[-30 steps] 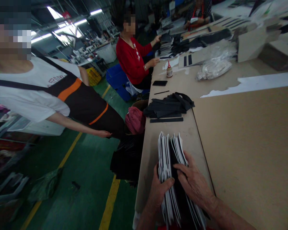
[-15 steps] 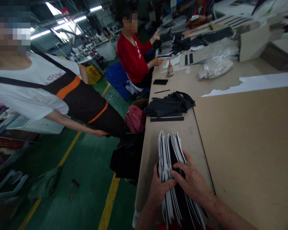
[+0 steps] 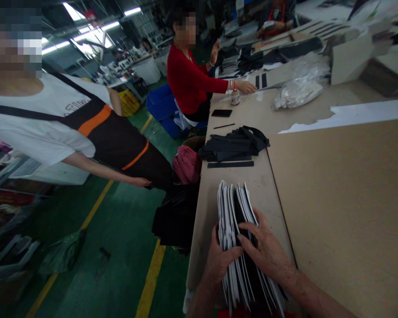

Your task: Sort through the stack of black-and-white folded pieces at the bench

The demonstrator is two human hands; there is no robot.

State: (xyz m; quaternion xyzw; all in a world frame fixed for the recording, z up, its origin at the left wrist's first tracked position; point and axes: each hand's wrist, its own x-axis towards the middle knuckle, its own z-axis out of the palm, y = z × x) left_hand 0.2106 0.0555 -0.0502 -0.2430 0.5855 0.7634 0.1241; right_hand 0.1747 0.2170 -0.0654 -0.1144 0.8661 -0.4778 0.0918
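A thick stack of flat white-edged, black-faced strips [image 3: 230, 265] stands on edge at the near end of the table. My left hand [image 3: 219, 258] wraps round its left side, with the thumb over the top edges. On the other side, my right hand [image 3: 268, 247] grips the right part of the stack, its fingers reaching into a gap where a black face shows. Ahead of the stack lies a pile of black fabric strips [image 3: 234, 145], and one separate black strip [image 3: 230, 164] rests just in front of that pile.
Farther up the table [image 3: 345, 185] are a phone [image 3: 222, 113], a small glue bottle [image 3: 235, 97] and a clear plastic bag [image 3: 300, 90]. A co-worker in red [image 3: 192, 79] sits at the left edge. Another person in an apron [image 3: 126, 137] stands at left.
The co-worker in red has stretched an arm out over the table past the bottle and raised the other hand. My hands and the stack have barely moved.
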